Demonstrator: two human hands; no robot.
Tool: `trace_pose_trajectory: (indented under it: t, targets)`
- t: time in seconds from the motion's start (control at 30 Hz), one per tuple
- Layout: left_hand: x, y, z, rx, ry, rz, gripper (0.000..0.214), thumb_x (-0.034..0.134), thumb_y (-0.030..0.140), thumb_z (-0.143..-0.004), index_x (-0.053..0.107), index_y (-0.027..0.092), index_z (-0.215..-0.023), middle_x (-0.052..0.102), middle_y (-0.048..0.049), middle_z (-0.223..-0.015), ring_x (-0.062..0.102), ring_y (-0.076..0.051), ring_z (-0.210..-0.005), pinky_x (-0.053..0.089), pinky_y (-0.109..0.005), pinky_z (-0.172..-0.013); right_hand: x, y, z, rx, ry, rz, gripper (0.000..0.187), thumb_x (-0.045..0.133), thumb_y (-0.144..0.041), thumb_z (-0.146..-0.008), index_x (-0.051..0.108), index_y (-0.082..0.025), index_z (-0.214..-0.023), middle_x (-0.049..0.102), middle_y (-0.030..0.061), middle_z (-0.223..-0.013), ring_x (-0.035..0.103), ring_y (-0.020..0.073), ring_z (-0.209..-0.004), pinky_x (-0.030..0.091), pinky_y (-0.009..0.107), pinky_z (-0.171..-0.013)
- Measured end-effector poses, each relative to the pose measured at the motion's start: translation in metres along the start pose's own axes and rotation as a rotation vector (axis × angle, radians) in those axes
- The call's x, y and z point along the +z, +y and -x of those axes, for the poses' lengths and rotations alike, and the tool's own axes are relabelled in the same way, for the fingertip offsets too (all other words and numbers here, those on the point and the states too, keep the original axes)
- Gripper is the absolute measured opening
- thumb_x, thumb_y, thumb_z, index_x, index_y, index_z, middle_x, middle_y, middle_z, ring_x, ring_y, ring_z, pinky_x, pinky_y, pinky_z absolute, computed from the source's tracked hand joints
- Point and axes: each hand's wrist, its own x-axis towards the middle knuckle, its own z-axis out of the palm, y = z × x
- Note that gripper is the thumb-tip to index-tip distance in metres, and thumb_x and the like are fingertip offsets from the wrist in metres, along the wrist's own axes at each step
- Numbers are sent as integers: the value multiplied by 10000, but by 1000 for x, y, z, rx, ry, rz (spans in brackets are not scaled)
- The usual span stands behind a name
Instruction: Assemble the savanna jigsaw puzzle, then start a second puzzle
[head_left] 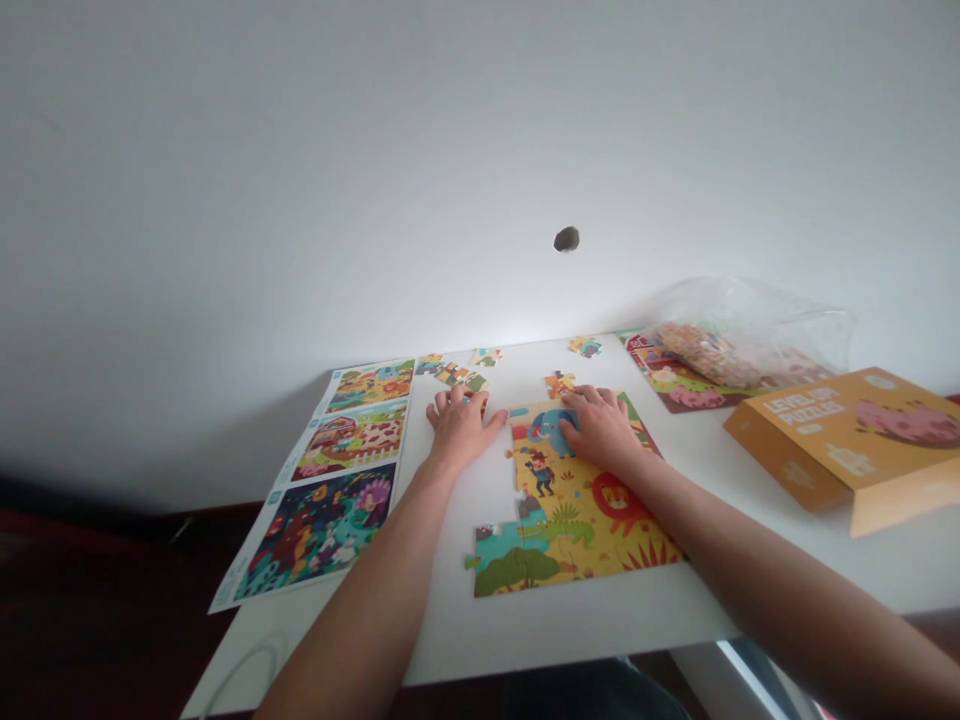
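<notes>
A partly joined jigsaw puzzle (574,520) with a lion, an elephant and a crocodile lies on the white table (555,625). My right hand (600,428) rests flat on its upper edge, fingers spread over the elephant piece. My left hand (461,425) lies palm down on the table just left of the puzzle, fingers stretched toward a few loose pieces (454,374). Another loose piece (559,383) sits just beyond my right fingertips. Neither hand holds anything that I can see.
A long sheet of picture guides (330,480) lies at the left. At the back right a clear bag of pieces (731,340) sits on a finished puzzle (675,385). An orange puzzle box (847,435) stands at the right. A white wall rises behind.
</notes>
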Motion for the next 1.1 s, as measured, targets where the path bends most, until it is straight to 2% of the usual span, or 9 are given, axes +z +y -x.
trace_pose_trajectory:
  t: [0.1,0.2,0.33,0.4,0.47,0.6,0.97,1.1]
  targets:
    - [-1,0,0,-28,-1,4,365,615,535,-838,718,285,-1083,574,-127,-1291,441,-391,-1172,354,-575,-975,-1,0,0,1,-5,0,427,486,-394,-919,596,-221,-1294,534,120,-1371,442,355,-1215,383,494,-968]
    - [1,-1,-1,-27,-6,46,279,603,471,-864,722,294,-1045,589,-71,-1329,434,-355,-1209,352,-534,-1000,0,0,0,1,-1,-7,424,491,-399,-913,605,-226,-1283,540,114,-1363,446,355,-1212,384,495,-970]
    - [4,-3,-3,16,-7,95,209,593,414,-882,724,291,-990,654,-28,-1263,444,-321,-1208,344,-485,-1023,0,0,0,-1,1,-4,424,488,-395,-913,606,-228,-1284,535,114,-1368,441,357,-1218,381,499,-971]
    - [5,-4,-4,4,23,100,264,615,408,-867,700,304,-1094,644,-30,-1290,439,-326,-1215,346,-478,-1024,-1,0,0,-1,-2,-3,425,485,-394,-915,603,-228,-1288,533,118,-1369,440,356,-1219,381,499,-969]
    - [5,-4,-4,-34,45,93,412,629,420,-853,629,319,-1253,592,-39,-1376,409,-345,-1253,341,-492,-1030,-1,0,0,-1,0,-5,425,483,-395,-915,605,-226,-1286,537,117,-1364,443,357,-1215,381,501,-968]
    - [6,-4,-5,-98,-19,77,559,596,446,-873,504,310,-1407,558,-68,-1425,357,-387,-1307,316,-540,-1034,-1,0,1,-2,8,-8,428,487,-394,-910,612,-218,-1279,545,115,-1355,450,359,-1206,381,507,-969]
    - [7,-6,-7,-66,37,101,426,632,422,-860,646,294,-1266,671,-77,-1218,474,-337,-1123,395,-463,-927,0,0,0,0,-2,-3,426,488,-388,-915,605,-228,-1292,535,123,-1367,442,350,-1219,372,492,-975]
    - [9,-6,-7,-27,27,93,352,619,402,-866,698,322,-1200,635,-54,-1296,450,-345,-1165,390,-471,-940,1,1,0,-4,7,-1,422,487,-394,-913,607,-230,-1283,535,120,-1366,446,348,-1215,374,490,-972]
